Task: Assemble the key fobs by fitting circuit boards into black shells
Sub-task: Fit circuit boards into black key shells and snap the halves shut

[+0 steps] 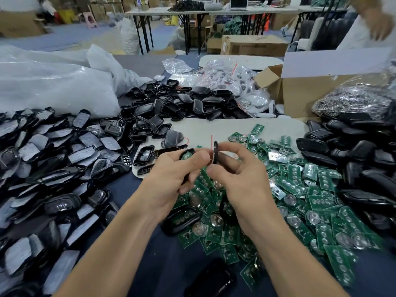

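Note:
My left hand [171, 179] grips a black shell half [188, 153] with a green circuit board showing inside it. My right hand [237, 168] pinches a second black shell half [216, 151], held on edge just right of the first, the two nearly touching. Below and to the right of both hands spreads a heap of green circuit boards [300, 189] with round coin-cell holders. Another black shell with a board in it [182, 219] lies on the dark table under my left wrist.
Foil-covered fob parts [42, 168] pile up at left, empty black shells [177, 106] at the back, black covers [353, 151] at right. A cardboard box [300, 91] and plastic bags [53, 82] stand behind. Another person's hand [381, 24] is at top right. A black item [212, 279] lies near me.

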